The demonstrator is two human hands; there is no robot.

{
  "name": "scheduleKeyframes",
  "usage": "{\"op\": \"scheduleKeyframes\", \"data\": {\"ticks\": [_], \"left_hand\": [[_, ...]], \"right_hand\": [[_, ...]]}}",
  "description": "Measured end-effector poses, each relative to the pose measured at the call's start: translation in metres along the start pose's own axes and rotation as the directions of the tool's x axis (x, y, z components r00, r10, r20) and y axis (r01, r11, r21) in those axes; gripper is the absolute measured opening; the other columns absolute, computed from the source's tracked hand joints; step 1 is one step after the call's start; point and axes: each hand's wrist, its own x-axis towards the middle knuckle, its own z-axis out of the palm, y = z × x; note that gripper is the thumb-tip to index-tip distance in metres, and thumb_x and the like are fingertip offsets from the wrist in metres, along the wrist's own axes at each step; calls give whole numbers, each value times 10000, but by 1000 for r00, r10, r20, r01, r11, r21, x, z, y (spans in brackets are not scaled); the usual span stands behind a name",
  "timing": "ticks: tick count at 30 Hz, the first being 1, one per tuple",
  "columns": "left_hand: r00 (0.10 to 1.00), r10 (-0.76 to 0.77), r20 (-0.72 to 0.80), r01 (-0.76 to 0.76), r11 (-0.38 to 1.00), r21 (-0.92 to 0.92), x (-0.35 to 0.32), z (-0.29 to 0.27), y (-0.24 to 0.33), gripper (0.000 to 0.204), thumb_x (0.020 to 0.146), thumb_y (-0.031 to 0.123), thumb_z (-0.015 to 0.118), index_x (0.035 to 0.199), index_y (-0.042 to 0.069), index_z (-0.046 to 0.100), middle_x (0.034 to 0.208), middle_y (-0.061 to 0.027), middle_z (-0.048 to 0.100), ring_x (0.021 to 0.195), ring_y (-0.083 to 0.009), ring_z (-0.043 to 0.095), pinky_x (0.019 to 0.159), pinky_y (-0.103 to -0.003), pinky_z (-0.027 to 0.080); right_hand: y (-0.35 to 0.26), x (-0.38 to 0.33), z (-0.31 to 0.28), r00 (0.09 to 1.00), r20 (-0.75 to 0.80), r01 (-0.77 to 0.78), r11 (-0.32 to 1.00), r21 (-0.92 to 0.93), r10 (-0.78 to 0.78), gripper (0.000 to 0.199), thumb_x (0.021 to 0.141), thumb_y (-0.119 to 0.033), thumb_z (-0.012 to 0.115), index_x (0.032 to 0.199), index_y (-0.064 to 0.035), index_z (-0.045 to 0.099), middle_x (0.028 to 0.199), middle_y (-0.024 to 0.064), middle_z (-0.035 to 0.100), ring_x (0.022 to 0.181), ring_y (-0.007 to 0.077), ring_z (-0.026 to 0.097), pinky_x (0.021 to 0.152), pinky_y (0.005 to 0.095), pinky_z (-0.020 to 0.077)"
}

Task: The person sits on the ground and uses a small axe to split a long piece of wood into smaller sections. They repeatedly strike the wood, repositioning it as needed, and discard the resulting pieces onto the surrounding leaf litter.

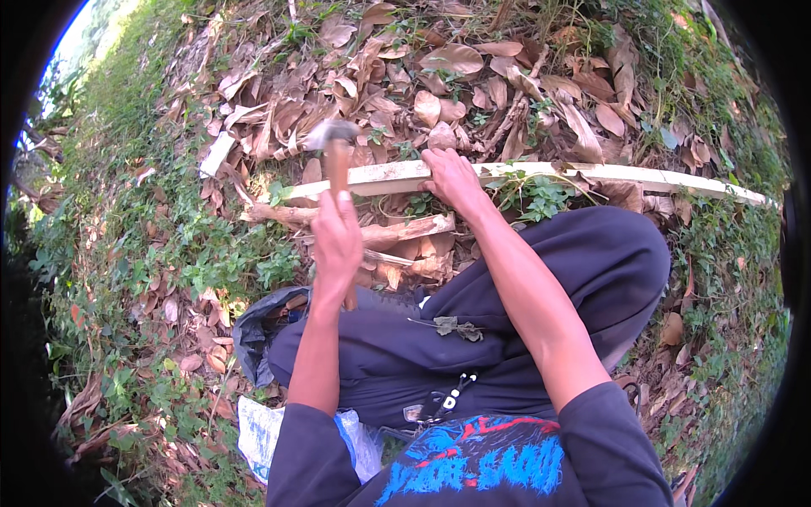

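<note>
I am squatting on a patch of ground (127,279) covered in dry brown leaves and low green weeds, and my knees in dark trousers (507,304) are filling the middle of the view. My left hand (336,239) is clenching around the wooden handle of a hammer (335,148), which I am holding upright with its metal head blurred above the near end of a long pale wooden strip (591,176). That strip is lying across the leaf litter toward the far edge of the patch, running from just beyond the hammer out to the right edge of the ground. My right hand (452,177) is pressing down on the strip just right of the hammer, fingers curling over its top edge, so it is gripping the wood and not lying loose. Between the strip and my knees, a few shorter split pieces of brown wood (397,232) are lying crosswise on the leaves. By my left knee a dark plastic bag (253,325) is sitting open on the weeds, and nearer to me, at the near edge, a white and blue bag (258,431) is resting on the grass beside my left elbow.
</note>
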Motion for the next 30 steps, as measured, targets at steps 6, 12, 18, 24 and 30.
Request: {"op": "scheduleKeyframes", "data": {"ticks": [6, 12, 18, 24, 30], "left_hand": [[989, -16, 145, -4, 990, 139, -8, 9, -20, 341, 1056, 303, 390, 1009, -16, 503, 686, -273, 599, 685, -475, 626, 593, -545, 431], [996, 24, -91, -33, 994, -105, 1, -28, 26, 367, 1077, 329, 370, 1030, -7, 510, 626, -74, 511, 508, -194, 518, 451, -351, 391], [998, -37, 46, 32, 993, 113, -16, 11, -9, 337, 1060, 297, 385, 989, -13, 495, 663, -220, 591, 577, -371, 609, 525, -476, 429], [991, -95, 95, 86, 991, 99, -7, 1, 9, 380, 1054, 302, 409, 942, -43, 523, 685, -288, 585, 678, -480, 613, 604, -548, 422], [965, 18, -260, -93, 956, -279, 6, -39, 39, 384, 1078, 296, 346, 970, -20, 534, 609, -93, 570, 499, -178, 553, 440, -347, 408]], "right_hand": [[2, 1, 3, 999, -32, 37, 998, 49, -36, 444, 728, -193, 820, 1019, -71, 507, 992, 83, 623, 979, 317, 575, 826, 460, 444], [7, -1, 3, 997, -66, 56, 994, 93, -50, 443, 737, -175, 818, 1002, -44, 488, 833, 158, 634, 863, 386, 633, 709, 481, 476], [1, -3, -3, 999, -8, 35, 993, 117, -35, 415, 752, -142, 805, 1001, -49, 486, 795, 180, 621, 814, 402, 634, 664, 477, 472], [8, 2, 5, 1000, 11, 6, 995, 98, -8, 439, 770, -163, 798, 1079, -76, 499, 897, 138, 647, 927, 363, 631, 746, 477, 435], [6, -3, 5, 1000, -23, 18, 995, 96, -16, 369, 773, -141, 769, 1055, -76, 540, 876, 142, 669, 887, 367, 652, 759, 484, 441]]}}
